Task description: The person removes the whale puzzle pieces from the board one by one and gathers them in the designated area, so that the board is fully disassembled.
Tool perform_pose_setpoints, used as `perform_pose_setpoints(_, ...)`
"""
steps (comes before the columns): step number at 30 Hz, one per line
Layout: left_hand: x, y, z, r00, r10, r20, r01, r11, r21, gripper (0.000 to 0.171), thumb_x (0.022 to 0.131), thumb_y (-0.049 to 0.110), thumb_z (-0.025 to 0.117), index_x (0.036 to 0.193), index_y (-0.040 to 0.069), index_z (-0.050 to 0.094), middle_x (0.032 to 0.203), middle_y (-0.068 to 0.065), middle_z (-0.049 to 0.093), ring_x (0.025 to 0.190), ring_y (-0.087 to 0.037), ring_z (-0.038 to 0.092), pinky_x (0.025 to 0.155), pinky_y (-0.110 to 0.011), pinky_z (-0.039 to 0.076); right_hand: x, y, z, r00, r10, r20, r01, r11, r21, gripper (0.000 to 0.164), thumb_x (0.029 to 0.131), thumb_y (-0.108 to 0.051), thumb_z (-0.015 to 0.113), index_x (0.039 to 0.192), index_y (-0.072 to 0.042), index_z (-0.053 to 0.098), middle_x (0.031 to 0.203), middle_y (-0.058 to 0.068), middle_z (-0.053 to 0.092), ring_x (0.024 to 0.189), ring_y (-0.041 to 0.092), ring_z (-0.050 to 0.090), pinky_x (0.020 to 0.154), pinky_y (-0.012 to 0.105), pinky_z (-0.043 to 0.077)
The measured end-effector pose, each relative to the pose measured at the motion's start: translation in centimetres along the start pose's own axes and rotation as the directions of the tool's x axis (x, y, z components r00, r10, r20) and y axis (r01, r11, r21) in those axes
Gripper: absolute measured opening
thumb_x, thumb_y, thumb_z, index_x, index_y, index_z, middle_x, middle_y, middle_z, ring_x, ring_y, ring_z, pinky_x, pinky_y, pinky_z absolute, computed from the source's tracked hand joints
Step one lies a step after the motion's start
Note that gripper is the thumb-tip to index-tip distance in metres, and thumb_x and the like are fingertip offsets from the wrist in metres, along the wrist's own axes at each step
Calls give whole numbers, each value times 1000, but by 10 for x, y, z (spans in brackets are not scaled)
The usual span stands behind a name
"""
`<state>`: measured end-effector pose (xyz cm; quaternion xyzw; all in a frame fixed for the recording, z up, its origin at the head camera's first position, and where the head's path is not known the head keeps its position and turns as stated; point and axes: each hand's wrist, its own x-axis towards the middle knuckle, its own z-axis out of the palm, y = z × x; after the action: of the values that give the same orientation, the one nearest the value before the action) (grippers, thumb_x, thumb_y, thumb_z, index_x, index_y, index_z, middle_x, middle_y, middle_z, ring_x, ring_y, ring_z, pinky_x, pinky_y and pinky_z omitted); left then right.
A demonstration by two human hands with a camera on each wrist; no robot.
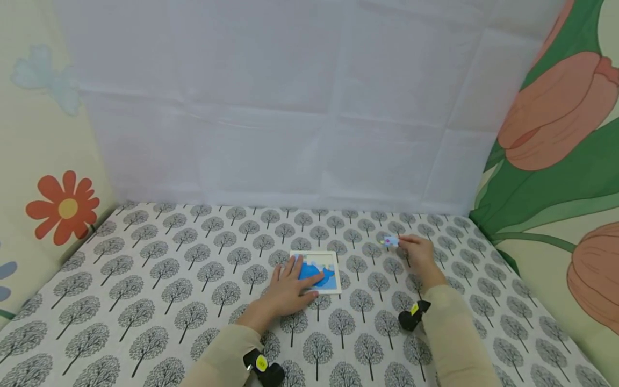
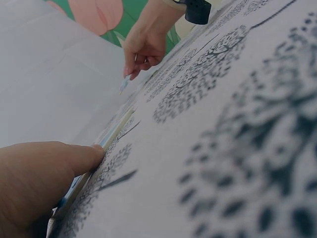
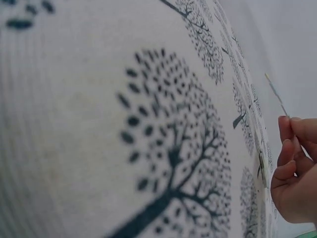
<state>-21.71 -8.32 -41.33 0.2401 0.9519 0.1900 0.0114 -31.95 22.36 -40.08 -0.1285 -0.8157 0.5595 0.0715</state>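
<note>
A small white-framed jigsaw puzzle (image 1: pixel 338 272) with a blue picture lies flat on the tablecloth. My left hand (image 1: pixel 286 293) rests on its left part, fingers spread, covering some of the picture. A cream gap shows along the top inside the frame. Off to the right, my right hand (image 1: pixel 419 253) pinches a thin, light blue puzzle piece (image 1: pixel 390 241) between thumb and fingers, above the cloth. Seen edge-on in the right wrist view, the piece (image 3: pixel 276 93) sticks out past the fingertips. In the left wrist view, the left thumb lies along the frame's edge (image 2: pixel 119 124).
A white cloth (image 1: pixel 387 301) printed with dark trees covers the table. Behind it hangs a pale sheet (image 1: pixel 271 107). Painted walls with a red flower (image 1: pixel 67 208) and pink tulips (image 1: pixel 556 113) stand at either side. Each wrist wears a black camera (image 1: pixel 414 316).
</note>
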Motion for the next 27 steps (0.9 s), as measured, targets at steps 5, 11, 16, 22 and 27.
perform_pose_setpoints(5, -1, 0, 0, 1000, 1, -2, -1, 1000, -7, 44, 89, 39, 43, 130, 25, 42, 140, -22, 7, 126, -36, 0, 96, -54, 0, 1, 2, 0, 999, 22, -38, -22, 1000, -5, 24, 79, -5, 60, 102, 3, 61, 83, 7, 59, 69, 14, 49, 46, 16, 36)
perform_pose_setpoints(11, -1, 1, 1, 1000, 1, -4, -1, 1000, 4, 44, 89, 39, 42, 131, 25, 41, 140, -22, 7, 126, -36, 0, 96, -54, 0, 7, 10, 0, 997, 46, -62, -50, 997, -54, 24, 81, -5, 58, 103, 4, 60, 108, 17, 54, 86, 21, 52, 68, 24, 44)
perform_pose_setpoints(16, 0, 1, 1, 1000, -5, 0, 5, 1000, 3, 44, 89, 39, 42, 131, 26, 41, 140, -22, 6, 126, -36, 0, 97, -53, 0, 10, 16, 1, 997, 46, -60, -50, 997, -65, 23, 82, -4, 57, 102, 5, 60, 114, 19, 51, 99, 29, 50, 82, 36, 41)
perform_pose_setpoints(22, 0, 1, 1, 1000, -1, 1, 1, 1000, 0, 44, 89, 40, 42, 131, 26, 41, 140, -22, 7, 126, -36, 0, 96, -54, 0, 11, 18, 2, 998, 31, -58, -35, 997, -75, 24, 82, -4, 57, 103, 6, 60, 116, 21, 49, 104, 31, 47, 84, 39, 40)
perform_pose_setpoints(27, 0, 0, 1, 1000, 6, -4, -6, 1000, -8, 44, 89, 39, 42, 131, 26, 41, 140, -22, 6, 126, -36, 0, 96, -54, 0, 9, 17, 1, 999, 30, -44, -34, 996, -81, 24, 83, -7, 56, 103, 6, 60, 116, 22, 48, 101, 31, 48, 82, 39, 41)
